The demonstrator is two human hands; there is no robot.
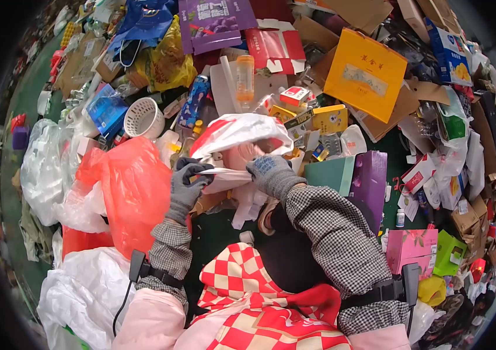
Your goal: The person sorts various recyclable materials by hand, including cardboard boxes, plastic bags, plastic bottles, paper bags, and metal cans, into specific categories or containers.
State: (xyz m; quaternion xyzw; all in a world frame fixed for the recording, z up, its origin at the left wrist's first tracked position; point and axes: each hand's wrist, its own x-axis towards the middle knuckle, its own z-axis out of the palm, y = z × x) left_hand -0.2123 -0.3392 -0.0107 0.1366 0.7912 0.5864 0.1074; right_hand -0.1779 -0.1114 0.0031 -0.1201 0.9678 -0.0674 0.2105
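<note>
Between my two gloved hands a white and red plastic bag (241, 129) is held with its mouth spread, and something pinkish shows inside that I cannot make out. My left hand (187, 185), in a grey glove, pinches the bag's near left edge. On the right side of the same edge, my right hand (272, 174) grips it with the fingers closed. Just left of my left hand lies a red-orange plastic bag (128, 189). A teal box (327, 175) and a purple box (369, 181) stand to the right of my right hand.
Mixed waste lies all around. Ahead are a white basket (143, 118), an orange-capped bottle (245, 79) and a large yellow box (366, 74). Clear plastic bags (46, 166) lie at left. A pink box (411, 249) sits at right. Dark green floor (216, 233) shows below my hands.
</note>
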